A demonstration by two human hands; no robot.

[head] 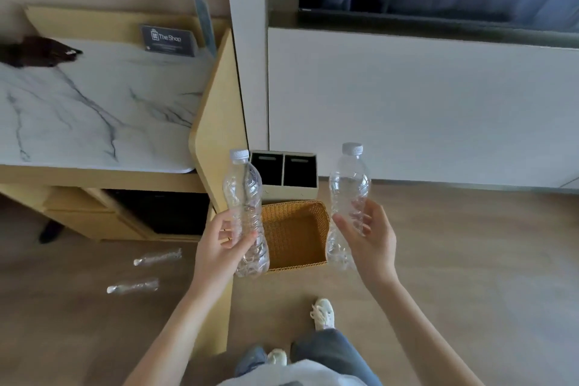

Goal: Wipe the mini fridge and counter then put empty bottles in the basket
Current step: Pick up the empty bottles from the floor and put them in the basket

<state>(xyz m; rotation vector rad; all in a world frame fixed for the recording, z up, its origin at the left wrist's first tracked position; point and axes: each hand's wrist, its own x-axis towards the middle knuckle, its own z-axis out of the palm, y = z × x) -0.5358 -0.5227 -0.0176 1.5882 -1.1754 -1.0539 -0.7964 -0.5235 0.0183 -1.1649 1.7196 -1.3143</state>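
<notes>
so the room first: wood-look floor, and a woven tan basket sitting on it, which i'll use as the reference for everything. just behind the basket is a pale two-slot bin with dark openings. up and left of the basket is the white marble counter in a yellow wood frame, with a dark cloth at its far left and a grey "the shop" card at the back. under the counter, left of the basket, is a black box that i take for the mini fridge. behind and right of the basket runs a plain white wall panel.

hands: left hand has its fingers and thumb wrapped round the lower half of the left-hand bottle, held cap up over the basket's left edge. right hand grips the right-hand bottle around its lower middle, cap up, by the basket's right edge. both bottles are clear with white caps.

on the floor left of the basket lie a closer bottle and a farther bottle, both on their sides.

hard to read: the fridge is all shadow, the cloth is cut off by the frame edge, and the right fingers only show through plastic.
</notes>
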